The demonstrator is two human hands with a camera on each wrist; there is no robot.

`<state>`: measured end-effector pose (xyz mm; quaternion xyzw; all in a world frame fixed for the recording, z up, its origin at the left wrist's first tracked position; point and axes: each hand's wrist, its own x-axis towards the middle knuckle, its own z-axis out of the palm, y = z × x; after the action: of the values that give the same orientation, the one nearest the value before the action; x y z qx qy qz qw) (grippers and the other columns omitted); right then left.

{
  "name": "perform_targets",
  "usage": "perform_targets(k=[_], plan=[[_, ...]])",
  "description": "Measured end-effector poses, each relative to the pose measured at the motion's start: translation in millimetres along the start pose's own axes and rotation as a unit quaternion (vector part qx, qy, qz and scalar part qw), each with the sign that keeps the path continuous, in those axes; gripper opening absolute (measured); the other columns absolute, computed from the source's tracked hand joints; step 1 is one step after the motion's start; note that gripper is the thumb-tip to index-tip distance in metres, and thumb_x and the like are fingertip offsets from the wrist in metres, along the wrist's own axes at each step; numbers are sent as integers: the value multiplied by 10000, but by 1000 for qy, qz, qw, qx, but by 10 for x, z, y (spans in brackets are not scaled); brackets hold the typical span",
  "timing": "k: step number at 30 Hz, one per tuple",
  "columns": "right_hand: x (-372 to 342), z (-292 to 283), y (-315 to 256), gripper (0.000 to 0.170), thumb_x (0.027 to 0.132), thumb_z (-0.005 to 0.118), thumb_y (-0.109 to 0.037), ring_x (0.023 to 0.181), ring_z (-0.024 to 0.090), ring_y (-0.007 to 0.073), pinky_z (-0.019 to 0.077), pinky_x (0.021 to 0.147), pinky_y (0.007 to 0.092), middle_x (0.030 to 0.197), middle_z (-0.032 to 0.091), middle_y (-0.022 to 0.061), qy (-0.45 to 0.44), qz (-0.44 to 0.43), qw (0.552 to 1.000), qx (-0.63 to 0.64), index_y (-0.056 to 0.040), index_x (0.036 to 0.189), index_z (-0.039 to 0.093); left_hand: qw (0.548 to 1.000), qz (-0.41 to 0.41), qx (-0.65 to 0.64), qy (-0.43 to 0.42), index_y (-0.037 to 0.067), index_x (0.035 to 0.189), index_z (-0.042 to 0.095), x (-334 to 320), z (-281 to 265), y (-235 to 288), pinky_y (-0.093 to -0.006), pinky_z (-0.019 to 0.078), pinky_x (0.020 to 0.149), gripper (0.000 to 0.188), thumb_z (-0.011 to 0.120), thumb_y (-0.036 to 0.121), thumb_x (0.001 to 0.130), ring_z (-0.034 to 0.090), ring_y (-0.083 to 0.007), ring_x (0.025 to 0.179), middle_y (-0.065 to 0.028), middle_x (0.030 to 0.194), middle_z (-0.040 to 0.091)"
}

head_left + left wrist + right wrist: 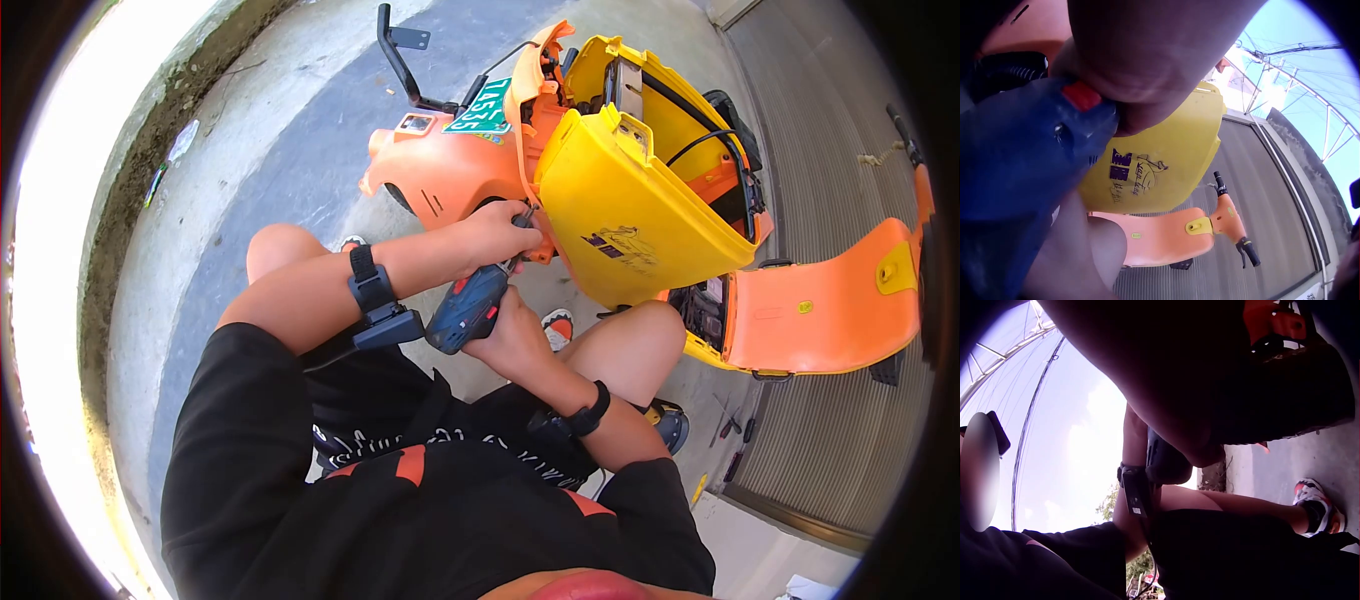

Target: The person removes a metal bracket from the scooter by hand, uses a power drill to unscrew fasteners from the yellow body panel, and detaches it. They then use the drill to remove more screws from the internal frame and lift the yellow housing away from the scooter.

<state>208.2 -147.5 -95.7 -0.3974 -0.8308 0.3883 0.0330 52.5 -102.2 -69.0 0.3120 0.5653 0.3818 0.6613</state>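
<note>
A blue cordless drill (pixel 468 308) with red buttons lies between the two hands, its nose toward the orange scooter body (pixel 440 170). My right hand (pixel 508 335) grips the drill from the right side. At the drill's nose, my left hand (pixel 495 238) has thumb and fingers pinching a small metal piece (pixel 525 215), close against the orange bodywork beside the yellow rear box (pixel 625 210). In the left wrist view the drill (pixel 1029 156) fills the left side. The right wrist view is mostly dark, with the drill's end (pixel 1169 464) showing in shadow.
The yellow box stands open at the top, with a cable inside. Behind it stretch an orange panel (pixel 820 310) and the handlebar (pixel 905 140), near a ribbed shutter (pixel 830 120). A black bent bar (pixel 400 75) sticks out by the green plate (pixel 485 108). Hand tools (pixel 735 430) lie on the ground.
</note>
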Motion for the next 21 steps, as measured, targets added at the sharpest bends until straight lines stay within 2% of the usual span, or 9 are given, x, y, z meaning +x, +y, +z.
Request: perform_targets(k=[7,10,21], plan=[[-5,-11,-34,702,624,840,-255,900,647,443,527,779,463,979,616,293,2,8,1000,-6,75,1080,421,1000,9,7,7,-1,1023,552,5,-15,-16,-287,494,503,229,647,112,848,593,-155,574,-79,801,578],[-7,9,7,697,621,839,-247,900,648,440,526,780,463,975,618,291,0,5,1000,8,76,1079,424,1000,-4,11,5,20,1024,536,12,-6,-23,-300,494,517,216,619,46,825,581,-153,580,-72,815,552],[2,17,-13,727,616,864,-264,942,652,412,523,817,425,992,634,261,10,22,1000,10,59,1118,448,1000,4,4,-5,25,1024,532,-2,-1,6,-291,488,515,211,621,59,836,578,-149,589,-69,818,553]])
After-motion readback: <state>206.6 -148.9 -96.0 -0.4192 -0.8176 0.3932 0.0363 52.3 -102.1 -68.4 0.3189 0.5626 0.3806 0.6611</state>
